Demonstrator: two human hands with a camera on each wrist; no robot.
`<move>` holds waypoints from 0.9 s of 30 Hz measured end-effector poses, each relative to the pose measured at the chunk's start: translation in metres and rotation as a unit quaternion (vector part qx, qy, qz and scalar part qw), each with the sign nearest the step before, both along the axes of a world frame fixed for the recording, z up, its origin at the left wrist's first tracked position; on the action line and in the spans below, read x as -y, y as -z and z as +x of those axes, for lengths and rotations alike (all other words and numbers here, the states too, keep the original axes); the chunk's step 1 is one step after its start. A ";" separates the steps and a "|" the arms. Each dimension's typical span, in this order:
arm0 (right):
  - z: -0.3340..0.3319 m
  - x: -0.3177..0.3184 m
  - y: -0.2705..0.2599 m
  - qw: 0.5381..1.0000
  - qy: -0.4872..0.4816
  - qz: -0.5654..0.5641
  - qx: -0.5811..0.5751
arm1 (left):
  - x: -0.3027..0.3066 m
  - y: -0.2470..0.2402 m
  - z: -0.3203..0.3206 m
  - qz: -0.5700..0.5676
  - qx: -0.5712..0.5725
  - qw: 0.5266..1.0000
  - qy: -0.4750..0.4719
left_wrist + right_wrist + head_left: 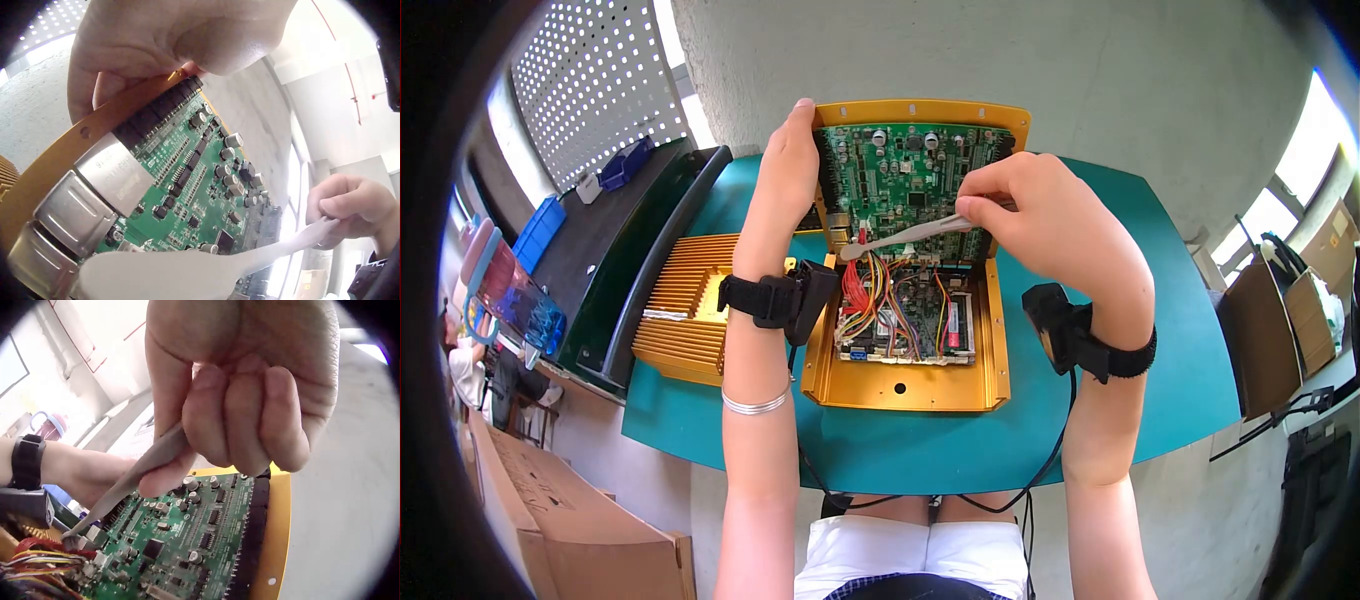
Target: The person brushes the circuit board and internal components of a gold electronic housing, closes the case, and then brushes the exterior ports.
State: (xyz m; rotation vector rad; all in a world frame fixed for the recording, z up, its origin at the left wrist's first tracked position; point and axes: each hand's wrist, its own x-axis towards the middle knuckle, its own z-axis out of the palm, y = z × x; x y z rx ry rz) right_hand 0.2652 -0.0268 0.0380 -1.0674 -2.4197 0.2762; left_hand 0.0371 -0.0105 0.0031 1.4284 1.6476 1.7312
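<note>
My left hand [788, 165] grips the left edge of a gold metal panel [1020, 118] that stands upright, with a green circuit board [890, 170] on its inner face. Between thumb and fingers, my right hand [1040, 205] pinches a pale, long-handled tool [915, 230] with a broad rounded end. That end hovers by the metal port housings [75, 203] at the board's lower left, above a bundle of coloured wires [880, 290]. Below the panel sits the open gold case [990, 350], holding a second circuit board [910, 335]. Fingers of the right hand curl around the handle in the right wrist view.
A gold finned heatsink cover [685, 300] lies left of the case on the green table [1160, 330]. Beyond it stands a dark workbench [570, 265] with blue bins [540, 235]. A clear bottle [515, 295] is at far left. Black cables [1055, 450] hang over the table's front edge.
</note>
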 end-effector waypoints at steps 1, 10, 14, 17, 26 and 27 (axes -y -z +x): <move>0.000 0.002 -0.002 0.999 0.013 -0.003 0.030 | 0.000 0.000 0.000 -0.001 0.000 1.000 -0.004; -0.006 0.010 0.004 0.997 -0.035 0.003 0.075 | -0.003 0.002 -0.002 0.009 -0.017 1.000 -0.015; -0.011 0.014 0.007 0.996 -0.016 0.012 0.091 | -0.002 0.001 -0.002 0.009 -0.009 1.000 0.001; -0.016 0.012 0.012 0.993 -0.036 0.049 0.099 | -0.001 0.000 0.000 0.000 0.000 1.000 -0.007; -0.029 0.014 0.019 0.988 -0.091 0.024 0.119 | -0.003 0.002 -0.003 -0.003 0.014 1.000 0.009; -0.028 0.013 0.017 0.987 -0.097 0.002 0.125 | -0.003 0.002 -0.003 -0.003 0.010 1.000 0.009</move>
